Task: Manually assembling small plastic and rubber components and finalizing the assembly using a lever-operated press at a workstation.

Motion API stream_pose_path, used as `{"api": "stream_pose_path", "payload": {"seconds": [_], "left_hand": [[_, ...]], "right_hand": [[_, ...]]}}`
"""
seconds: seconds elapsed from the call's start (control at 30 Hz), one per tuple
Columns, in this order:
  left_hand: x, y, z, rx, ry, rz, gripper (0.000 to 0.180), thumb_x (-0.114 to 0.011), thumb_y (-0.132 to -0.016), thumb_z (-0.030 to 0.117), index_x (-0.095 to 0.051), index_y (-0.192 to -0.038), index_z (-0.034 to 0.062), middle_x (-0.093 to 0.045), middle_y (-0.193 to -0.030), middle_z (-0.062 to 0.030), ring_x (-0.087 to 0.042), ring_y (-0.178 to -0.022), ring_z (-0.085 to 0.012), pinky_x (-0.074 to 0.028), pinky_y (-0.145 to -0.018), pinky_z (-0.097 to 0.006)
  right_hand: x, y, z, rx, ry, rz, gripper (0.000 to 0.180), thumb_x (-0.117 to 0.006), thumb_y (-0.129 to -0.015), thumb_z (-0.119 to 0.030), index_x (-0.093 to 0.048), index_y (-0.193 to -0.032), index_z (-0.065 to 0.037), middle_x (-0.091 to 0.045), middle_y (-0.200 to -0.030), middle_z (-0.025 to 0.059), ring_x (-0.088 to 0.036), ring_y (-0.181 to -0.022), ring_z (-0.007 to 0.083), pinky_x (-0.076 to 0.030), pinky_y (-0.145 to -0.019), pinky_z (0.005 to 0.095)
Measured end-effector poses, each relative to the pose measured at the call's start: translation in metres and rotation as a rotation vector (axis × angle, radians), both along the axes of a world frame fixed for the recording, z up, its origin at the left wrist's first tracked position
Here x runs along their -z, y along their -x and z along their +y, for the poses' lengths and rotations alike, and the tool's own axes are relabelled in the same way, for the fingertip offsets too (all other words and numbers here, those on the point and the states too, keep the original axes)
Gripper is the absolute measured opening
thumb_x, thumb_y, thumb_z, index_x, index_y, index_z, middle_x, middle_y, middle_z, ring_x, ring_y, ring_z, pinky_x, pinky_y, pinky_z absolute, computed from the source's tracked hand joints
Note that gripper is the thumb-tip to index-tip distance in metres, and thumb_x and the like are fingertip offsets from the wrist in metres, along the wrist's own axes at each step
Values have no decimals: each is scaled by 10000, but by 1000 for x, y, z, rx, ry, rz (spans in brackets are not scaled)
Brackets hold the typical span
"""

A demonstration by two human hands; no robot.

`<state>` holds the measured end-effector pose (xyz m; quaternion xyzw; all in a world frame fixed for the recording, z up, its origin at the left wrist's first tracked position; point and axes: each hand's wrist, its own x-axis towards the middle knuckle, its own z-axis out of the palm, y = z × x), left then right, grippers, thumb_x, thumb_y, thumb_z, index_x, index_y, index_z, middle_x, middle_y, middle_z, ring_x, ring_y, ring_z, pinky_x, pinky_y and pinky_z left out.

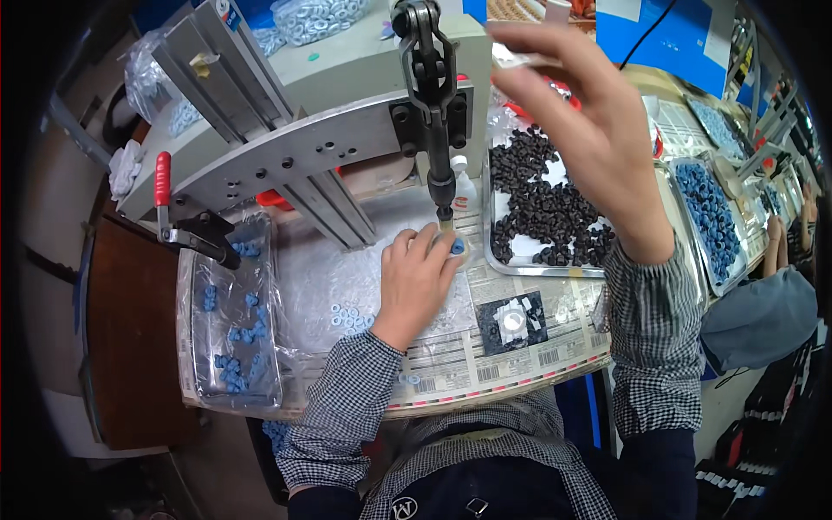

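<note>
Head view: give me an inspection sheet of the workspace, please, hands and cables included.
Surface: table covered with printed paper, partly under a clear plastic sheet.
Job's things: blue part below the upright clamp; pale rings loose on the sheet; black parts in a metal tray.
Clutter: white bottle behind the clamp; dark pad bearing white pieces.
Hands: left hand at the blue part, grip unclear; right hand raised, thumb and fingers apart.
Cables: black cable, upper right.
Surroundings: co-worker's hand, far right.

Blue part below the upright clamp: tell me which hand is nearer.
Left. The left hand is right beside the blue part, though contact is unclear; the right hand is up in the air, farther off to the right.
</note>
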<state>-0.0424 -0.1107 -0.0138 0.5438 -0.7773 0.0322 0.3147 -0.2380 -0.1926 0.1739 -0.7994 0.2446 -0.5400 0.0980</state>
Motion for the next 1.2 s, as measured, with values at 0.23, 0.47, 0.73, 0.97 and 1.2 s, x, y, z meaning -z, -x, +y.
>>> {"api": "stream_pose_path", "payload": {"seconds": [0.23, 0.47, 0.73, 0.97, 1.2], "left_hand": [[0, 2, -3, 44, -176, 143, 423, -741, -875, 236, -643, -1249, 65, -661, -1227, -138, -579, -1152, -322, -425, -969, -430], [51, -25, -12, -3, -369, 330, 450, -686, -907, 235, -581, -1268, -12, -680, -1035, -182, -636, -995, -334, -456, -898, -466], [-35, -5, 0, 96, -291, 241, 493, -627, -935, 236, -531, -1352, -8, -666, -1162, -219, -632, -1088, -383, -477, -934, -492], [-62, -46, 42, -22, -323, 283, 498, -727, -883, 156, -576, -1336, 13, -642, -1286, -194, -577, -1235, -361, -423, -1059, -448], [-60, -59, 77, -55, -270, 386, 285, -713, -893, 123, -690, -1162, 33, -698, -1167, -169, -632, -1138, -348, -478, -984, -421]], "right_hand": [[-84, -44, -15, -433, -521, -206, 789, -672, -960, -340, -306, -1511, 90, -557, -1345, 203, -575, -1219, 236, -486, -990, 307], [-49, -51, 81, -304, 336, 66, 232, -779, -821, -211, -692, -999, -90, -671, -873, 58, -658, -825, 222, -501, -803, 403], [25, -11, 97, -593, 93, -49, 427, -799, -834, -376, -716, -1043, -13, -705, -913, 86, -681, -1003, 268, -440, -1010, 494], [115, 66, 50, 221, -627, -19, 143, -695, -934, -73, -707, -1054, 4, -722, -927, 70, -682, -799, 140, -535, -732, 265], [185, 77, 38, 427, -440, 590, 124, -698, -833, -70, -706, -950, -30, -675, -907, 150, -669, -864, 358, -533, -761, 451]]}}
